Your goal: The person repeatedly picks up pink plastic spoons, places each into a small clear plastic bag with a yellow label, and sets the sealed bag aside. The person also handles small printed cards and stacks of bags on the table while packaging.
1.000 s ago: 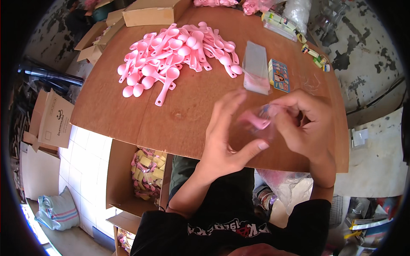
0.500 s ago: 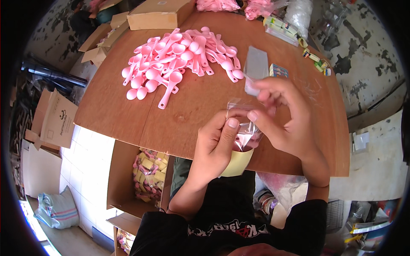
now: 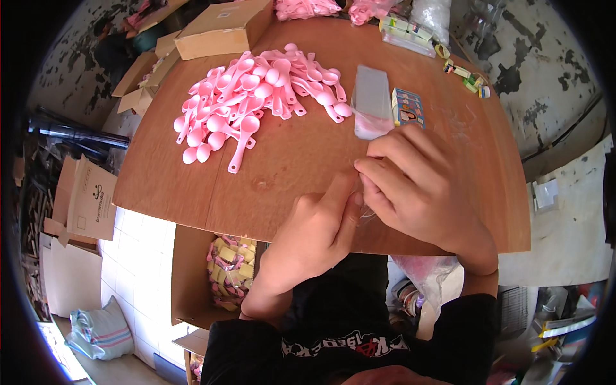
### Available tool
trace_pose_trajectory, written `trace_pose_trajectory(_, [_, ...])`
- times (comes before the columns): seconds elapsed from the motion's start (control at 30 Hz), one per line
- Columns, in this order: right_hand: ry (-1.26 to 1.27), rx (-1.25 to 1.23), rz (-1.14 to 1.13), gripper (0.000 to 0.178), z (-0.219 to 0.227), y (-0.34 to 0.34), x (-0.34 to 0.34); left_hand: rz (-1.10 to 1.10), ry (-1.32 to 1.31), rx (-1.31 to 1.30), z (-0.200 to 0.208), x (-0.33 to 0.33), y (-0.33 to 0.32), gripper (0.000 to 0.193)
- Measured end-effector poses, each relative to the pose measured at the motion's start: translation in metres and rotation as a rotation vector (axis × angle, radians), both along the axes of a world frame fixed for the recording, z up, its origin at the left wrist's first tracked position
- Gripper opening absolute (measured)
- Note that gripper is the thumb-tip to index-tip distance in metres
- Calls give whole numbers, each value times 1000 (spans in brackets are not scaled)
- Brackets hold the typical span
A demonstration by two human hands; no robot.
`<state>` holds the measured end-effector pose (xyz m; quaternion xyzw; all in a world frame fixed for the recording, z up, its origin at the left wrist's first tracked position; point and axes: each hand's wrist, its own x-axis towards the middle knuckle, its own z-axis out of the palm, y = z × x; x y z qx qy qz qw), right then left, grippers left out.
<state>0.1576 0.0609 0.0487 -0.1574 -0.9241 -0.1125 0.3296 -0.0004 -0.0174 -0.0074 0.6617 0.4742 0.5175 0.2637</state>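
My left hand (image 3: 311, 224) and my right hand (image 3: 414, 186) meet above the front edge of the brown table, fingers closed and tips almost touching. Between them a sliver of clear plastic bag (image 3: 367, 213) shows; my hands hide the rest of it, along with whatever it contains. Beyond my right hand lies a stack of clear plastic bags (image 3: 372, 93), with a small blue and yellow box (image 3: 408, 108) beside it. Farther left on the table is a heap of pink measuring spoons (image 3: 256, 86), one of them (image 3: 242, 142) lying at the near side.
A cardboard box (image 3: 224, 32) stands at the table's far left edge. Small green and yellow cartons (image 3: 459, 72) line the far right. Below the table's front edge, an open carton (image 3: 192, 276) holds packed pieces in yellow and pink. A white sack (image 3: 101, 330) sits on the floor at left.
My right hand has come down and in against my left, its fingers now closed. The bag with the yellow card, plainly visible before, is now mostly hidden. The whole view has shifted slightly.
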Motion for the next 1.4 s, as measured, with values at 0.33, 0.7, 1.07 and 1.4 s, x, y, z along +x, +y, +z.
trace_pose_trajectory(0.33, [290,-788,155,8,3,13,9,-199,-153,-53,-5,-8,-2,33])
trace_pose_trajectory(0.7, [529,-1201,-361,24,-48,185,199,-151,-641,0,-13,3,4,33])
trace_pose_trajectory(1.07, [352,-909,-82,32,-33,42,100,-194,-807,79,-17,28,9,13])
trace_pose_trajectory(1.4, [466,-521,116,7,-11,-30,54,-449,-833,93,-14,47,-1,30])
